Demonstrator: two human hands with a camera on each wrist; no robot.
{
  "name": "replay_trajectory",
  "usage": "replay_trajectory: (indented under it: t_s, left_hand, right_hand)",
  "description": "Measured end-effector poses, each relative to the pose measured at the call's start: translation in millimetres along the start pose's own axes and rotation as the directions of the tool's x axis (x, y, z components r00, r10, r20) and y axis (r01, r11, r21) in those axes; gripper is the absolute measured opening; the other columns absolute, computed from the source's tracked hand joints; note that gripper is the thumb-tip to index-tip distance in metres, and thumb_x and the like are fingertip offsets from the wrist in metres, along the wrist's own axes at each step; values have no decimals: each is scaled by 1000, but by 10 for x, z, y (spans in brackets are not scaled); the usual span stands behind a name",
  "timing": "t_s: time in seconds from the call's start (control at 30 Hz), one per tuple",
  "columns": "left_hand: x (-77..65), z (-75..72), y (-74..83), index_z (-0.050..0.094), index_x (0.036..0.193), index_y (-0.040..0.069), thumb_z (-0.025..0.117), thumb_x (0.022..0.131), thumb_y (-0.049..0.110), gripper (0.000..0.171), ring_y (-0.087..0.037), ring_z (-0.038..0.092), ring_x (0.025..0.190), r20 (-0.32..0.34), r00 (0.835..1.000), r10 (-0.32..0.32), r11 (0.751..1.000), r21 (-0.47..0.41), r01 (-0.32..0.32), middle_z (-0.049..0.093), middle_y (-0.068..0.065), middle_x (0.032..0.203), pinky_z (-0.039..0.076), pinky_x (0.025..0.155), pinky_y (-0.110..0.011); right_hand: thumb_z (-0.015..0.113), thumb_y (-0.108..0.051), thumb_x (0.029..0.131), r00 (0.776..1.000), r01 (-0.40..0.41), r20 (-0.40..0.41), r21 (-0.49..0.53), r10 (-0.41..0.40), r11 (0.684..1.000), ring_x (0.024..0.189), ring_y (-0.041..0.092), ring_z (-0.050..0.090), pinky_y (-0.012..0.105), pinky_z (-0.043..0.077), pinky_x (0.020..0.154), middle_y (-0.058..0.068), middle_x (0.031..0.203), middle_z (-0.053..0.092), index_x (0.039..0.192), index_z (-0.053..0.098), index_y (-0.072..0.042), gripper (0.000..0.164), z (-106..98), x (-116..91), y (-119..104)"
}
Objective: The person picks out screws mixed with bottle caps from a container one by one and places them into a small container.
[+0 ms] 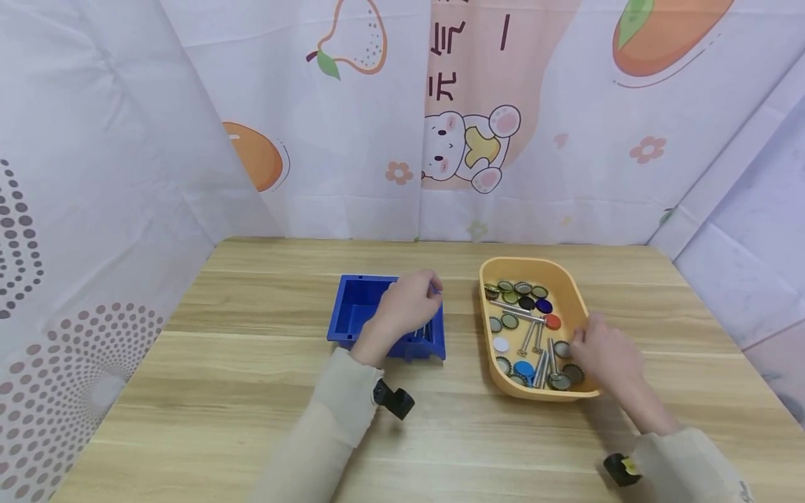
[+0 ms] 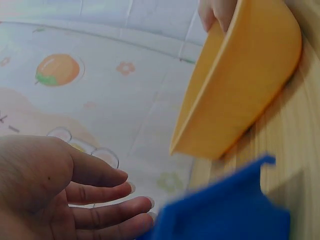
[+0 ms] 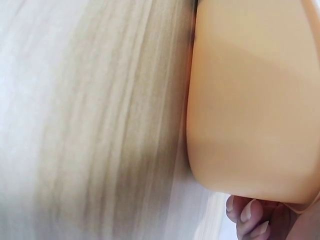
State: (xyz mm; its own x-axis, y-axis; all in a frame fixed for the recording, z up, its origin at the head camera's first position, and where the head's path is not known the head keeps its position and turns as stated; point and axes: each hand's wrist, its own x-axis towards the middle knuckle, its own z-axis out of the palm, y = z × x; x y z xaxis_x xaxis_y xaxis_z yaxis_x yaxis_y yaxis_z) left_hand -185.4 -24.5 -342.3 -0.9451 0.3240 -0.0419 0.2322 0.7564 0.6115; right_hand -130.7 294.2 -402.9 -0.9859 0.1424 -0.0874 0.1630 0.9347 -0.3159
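My left hand (image 1: 409,304) hovers over the right part of a blue plastic bin (image 1: 339,307). Its fingers are loosely bent, and nothing shows between them in the left wrist view. A few metal bolts (image 1: 424,331) lie in the bin beneath it, partly hidden. At the right side of a yellow-orange plastic basin (image 1: 572,297), my right hand (image 1: 608,353) grips the rim. Curled fingertips (image 3: 246,212) show outside the wall in the right wrist view. Inside the basin lie several long bolts (image 1: 527,316) and several bottle caps (image 1: 523,287), mostly metallic, some coloured.
Both containers stand on a wood-grain table (image 1: 251,391), the blue bin left of the basin. A printed white curtain (image 1: 352,140) hangs behind the table's back edge, with more fabric at both sides. Small dark cameras sit at both wrists.
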Motion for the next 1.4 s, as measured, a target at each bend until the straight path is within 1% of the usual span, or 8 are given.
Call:
replay_trajectory:
  t_s: [0.17, 0.4, 0.57, 0.73, 0.97, 1.1, 1.23, 1.4]
  left_hand:
    - [75, 107, 198, 64, 119, 13, 56, 98, 21, 23, -15, 64, 92, 19, 1000, 12, 1000, 9, -12, 69, -1, 109, 51, 72, -29]
    - [179, 263, 323, 65, 114, 14, 58, 97, 21, 20, -11, 61, 82, 24, 999, 26, 999, 46, -27, 68, 2, 100, 45, 61, -23]
    - [180, 385, 432, 65, 112, 15, 61, 94, 19, 19, -11, 57, 74, -3, 997, 80, 992, 94, -79, 65, 3, 91, 43, 57, -23]
    - [97, 546, 594, 64, 116, 17, 63, 94, 22, 23, -7, 61, 86, 18, 983, 185, 970, 157, -186, 68, 4, 105, 47, 66, -20]
    - [67, 781, 733, 65, 115, 27, 61, 96, 24, 20, -2, 57, 89, 168, 899, 403, 846, 306, -437, 65, 11, 110, 45, 72, -17]
    - [79, 909, 764, 67, 110, 29, 61, 94, 24, 17, 0, 60, 88, 196, 867, 458, 771, 399, -497, 65, 14, 104, 45, 65, -18]
    - [74, 1012, 813, 69, 103, 33, 64, 91, 26, 15, -1, 61, 84, 199, 879, 434, 759, 444, -475, 67, 18, 97, 43, 61, -22]
    - [61, 1144, 879, 70, 90, 36, 68, 85, 24, 13, -3, 54, 73, 189, 913, 361, 792, 455, -407, 66, 20, 84, 39, 59, -23]
  right_hand:
    - [36, -26, 99, 1000, -5, 2, 5, 5, 1000, 55, 23, 48, 34, 35, 44, 11, 66, 50, 95, 48, 3, 32, -2, -2, 16]
    - [36, -26, 98, 1000, -7, 4, 2, 7, 1000, 54, 22, 48, 33, 35, 43, 10, 65, 50, 93, 48, 1, 30, -1, 0, 12]
    - [37, -26, 98, 1000, -6, 8, 9, 6, 1000, 54, 22, 48, 33, 36, 43, 10, 65, 49, 93, 49, 2, 31, -9, 0, 12]
    - [38, -25, 98, 1000, -2, 5, 10, 2, 1000, 53, 21, 47, 31, 36, 43, 9, 64, 50, 92, 49, 1, 29, 12, -2, 8]
    - [37, -27, 98, 1000, -11, -3, 3, 11, 1000, 54, 23, 49, 34, 35, 43, 10, 65, 50, 92, 48, 0, 30, 11, 10, 13]
    - [37, -26, 98, 1000, -4, -7, -2, 4, 1000, 57, 25, 50, 36, 35, 44, 12, 66, 51, 90, 48, -1, 29, 12, 16, 17]
    - [36, -26, 98, 1000, 4, -13, -4, -4, 1000, 59, 27, 50, 37, 35, 45, 14, 67, 52, 89, 48, -1, 30, 19, 18, 14]
    - [36, -26, 98, 1000, 7, -14, 0, -7, 1000, 57, 25, 50, 37, 35, 44, 13, 66, 52, 89, 47, 0, 30, 5, 12, 12]
